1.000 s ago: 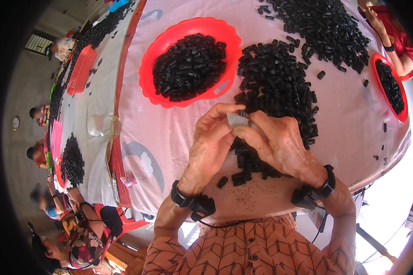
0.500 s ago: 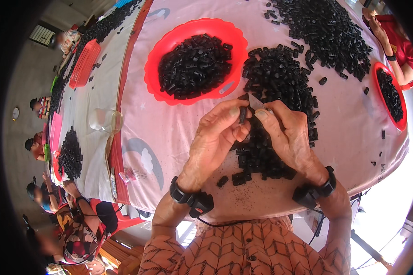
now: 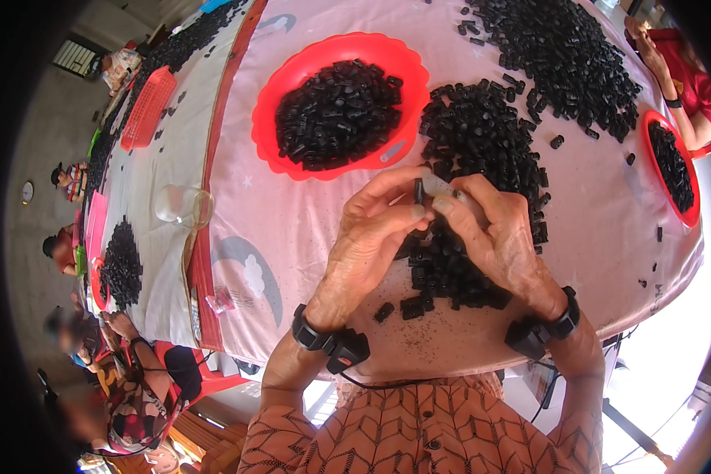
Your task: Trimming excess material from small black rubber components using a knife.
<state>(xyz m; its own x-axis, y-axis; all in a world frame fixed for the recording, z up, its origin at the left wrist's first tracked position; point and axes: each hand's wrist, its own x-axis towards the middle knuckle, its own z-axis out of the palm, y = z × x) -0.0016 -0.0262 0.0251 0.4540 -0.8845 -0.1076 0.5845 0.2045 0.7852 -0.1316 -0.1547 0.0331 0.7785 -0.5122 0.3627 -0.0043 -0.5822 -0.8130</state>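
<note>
Between the thumb and fingers of my left hand (image 3: pixel 371 225) is a small black cylindrical plastic piece (image 3: pixel 419 191), held upright. My right hand (image 3: pixel 498 225) is closed on a small blade (image 3: pixel 438 185). The blade looks pale and blurred beside the piece, and its grip is hidden in the fingers. Both hands are close together over a loose heap of similar black pieces (image 3: pixel 482 130). Beyond my left hand stands a red scalloped bowl (image 3: pixel 262 118) holding many black pieces (image 3: pixel 336 114).
A larger black heap (image 3: pixel 565 63) lies at the far right, near another red bowl (image 3: pixel 695 207) and a person in red (image 3: pixel 699 83). Left are a clear round container (image 3: pixel 183 207), a red basket (image 3: pixel 147 109) and several people along another table. Pink cloth (image 3: pixel 592 276) covers my table.
My left fingers have turned the black piece and raised it slightly. The blade, plainly seen pointing up before, now shows only as a blur beside the piece.
</note>
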